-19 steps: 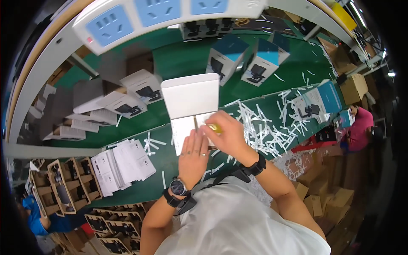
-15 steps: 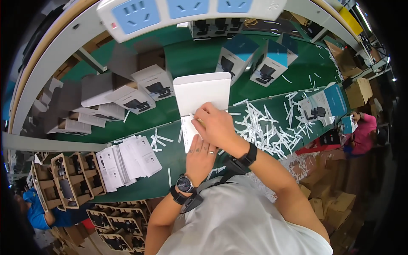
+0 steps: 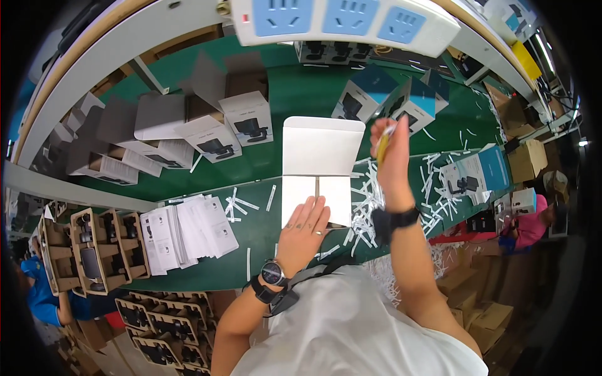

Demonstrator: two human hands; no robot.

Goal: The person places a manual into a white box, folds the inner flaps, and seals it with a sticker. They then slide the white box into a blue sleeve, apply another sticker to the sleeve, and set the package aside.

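A white carton [image 3: 323, 147] stands on the green bench in front of me, its large lid flap raised at the back. Its two inner flaps are folded in and meet at a narrow seam. My left hand [image 3: 305, 224] lies on these flaps near the front, fingers stretched out and resting beside the seam. To the right of the carton, my right hand [image 3: 395, 160] is raised with its fingers curled. In it is a small yellow object [image 3: 382, 149] with a white bit at its top; blur hides its kind.
Many white paper strips [image 3: 365, 235] lie right of the carton. Opened printed boxes [image 3: 210, 135] line the back left; closed ones [image 3: 414, 100] stand back right. Leaflets [image 3: 188, 235] and brown trays [image 3: 100, 250] are at left. A power strip [image 3: 345, 22] hangs overhead. Two people work nearby.
My right hand has lifted off the carton, up and to the right, with the yellow object. My left hand stays on the carton, and its inner flaps now show uncovered.
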